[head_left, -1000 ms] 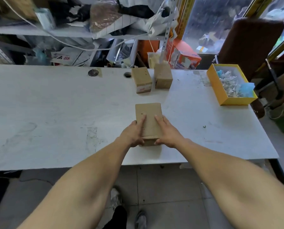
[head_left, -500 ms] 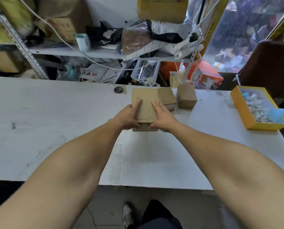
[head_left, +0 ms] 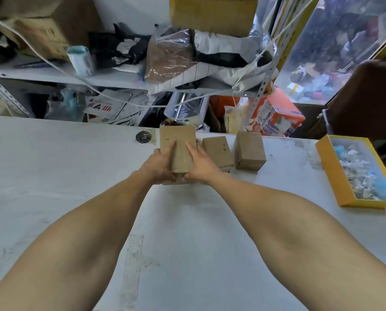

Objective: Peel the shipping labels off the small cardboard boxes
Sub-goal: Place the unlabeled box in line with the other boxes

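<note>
A small brown cardboard box (head_left: 178,144) is at the far side of the white table (head_left: 75,176), held between both hands. My left hand (head_left: 159,163) grips its left side with the thumb on top. My right hand (head_left: 201,163) grips its right side the same way. Two more small cardboard boxes stand just to its right: a low one (head_left: 217,150) touching my right hand, and a taller one (head_left: 250,150) beyond it. No label shows on the faces turned toward me.
A yellow tray (head_left: 331,176) of white and blue scraps sits at the table's right edge. A round dark cap (head_left: 144,136) lies left of the held box. Cluttered shelves (head_left: 120,79) rise behind the table's far edge. A brown chair (head_left: 367,97) stands at right.
Both hands have carried the box away from me, from the table's near middle to the far side, beside the two other boxes.
</note>
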Demonstrator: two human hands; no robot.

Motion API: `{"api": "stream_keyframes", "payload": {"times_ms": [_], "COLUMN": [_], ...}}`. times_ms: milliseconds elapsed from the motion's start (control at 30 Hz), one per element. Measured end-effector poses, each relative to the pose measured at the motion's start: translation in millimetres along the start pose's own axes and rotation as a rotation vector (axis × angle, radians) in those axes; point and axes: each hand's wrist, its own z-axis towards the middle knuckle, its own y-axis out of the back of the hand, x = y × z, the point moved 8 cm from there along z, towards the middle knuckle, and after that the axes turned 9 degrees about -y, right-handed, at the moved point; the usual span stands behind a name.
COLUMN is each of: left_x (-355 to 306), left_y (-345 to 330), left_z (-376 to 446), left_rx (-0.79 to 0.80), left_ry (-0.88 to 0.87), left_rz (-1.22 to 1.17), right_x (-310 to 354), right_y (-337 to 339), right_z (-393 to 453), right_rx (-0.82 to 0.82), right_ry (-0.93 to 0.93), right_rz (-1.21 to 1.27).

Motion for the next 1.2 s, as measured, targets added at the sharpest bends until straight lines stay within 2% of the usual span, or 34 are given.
{"api": "stream_keyframes", "payload": {"times_ms": [333,733,1200], "left_x": [32,29,28], "left_y": [-12,-9,-8], "left_z": [33,47,60], "left_rx": [0.036,0.051,0.081], "left_ry": [0.01,0.005,-0.035], "left_rz": [-0.01,0.004,0.044], "right_x": [-11,-10,-23], "right_y": [-16,-1,-8], "right_z": [42,48,57], "right_rx": [0.0,0.0,-0.024], "right_ry": [-0.027,0.003,-0.052], "right_rz": [-0.027,-0.077,-0.055]}}
